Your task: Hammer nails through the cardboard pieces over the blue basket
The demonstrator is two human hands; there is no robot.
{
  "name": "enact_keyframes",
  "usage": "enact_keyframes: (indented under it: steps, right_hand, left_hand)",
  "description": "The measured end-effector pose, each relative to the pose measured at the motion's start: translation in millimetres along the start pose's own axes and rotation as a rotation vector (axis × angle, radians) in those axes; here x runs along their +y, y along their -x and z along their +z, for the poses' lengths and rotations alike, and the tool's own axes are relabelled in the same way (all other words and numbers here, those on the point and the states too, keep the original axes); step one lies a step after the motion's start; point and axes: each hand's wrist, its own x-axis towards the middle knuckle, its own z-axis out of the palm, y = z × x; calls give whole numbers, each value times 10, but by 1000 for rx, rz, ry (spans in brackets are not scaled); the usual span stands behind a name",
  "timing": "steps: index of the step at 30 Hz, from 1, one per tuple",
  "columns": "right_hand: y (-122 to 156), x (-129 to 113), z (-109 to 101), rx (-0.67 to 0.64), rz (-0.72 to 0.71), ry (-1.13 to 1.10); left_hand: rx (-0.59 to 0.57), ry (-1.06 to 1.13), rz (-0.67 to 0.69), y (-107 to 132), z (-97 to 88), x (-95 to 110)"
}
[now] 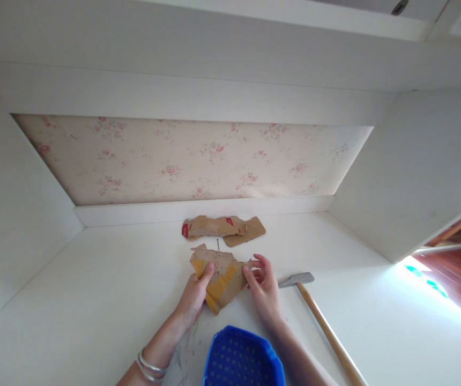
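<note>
Both my hands hold a torn piece of brown cardboard (221,276) with yellow print, low over the white desk (94,300). My left hand (196,295) grips its left side with the thumb on top. My right hand (262,284) pinches its right edge, fingers bent. A thin nail (218,244) stands just behind the piece. A second crumpled strip of brown cardboard (222,229) with a red mark lies further back near the wall.
A hammer (319,316) with a wooden handle and grey head lies right of my right hand. A blue perforated basket (242,359) sits at the front edge between my forearms. Floral wallpaper (194,161) backs the desk; white panels enclose both sides.
</note>
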Motion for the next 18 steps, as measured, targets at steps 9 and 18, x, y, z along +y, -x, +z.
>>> enact_keyframes:
  steps: [9,18]
  right_hand:
    - [178,-174,33,-257,-421,413]
    - [205,-186,57,-263,-562,590]
  left_hand:
    - [-9,-467,73,86,49,6]
    - [61,-593,168,109,116,-21]
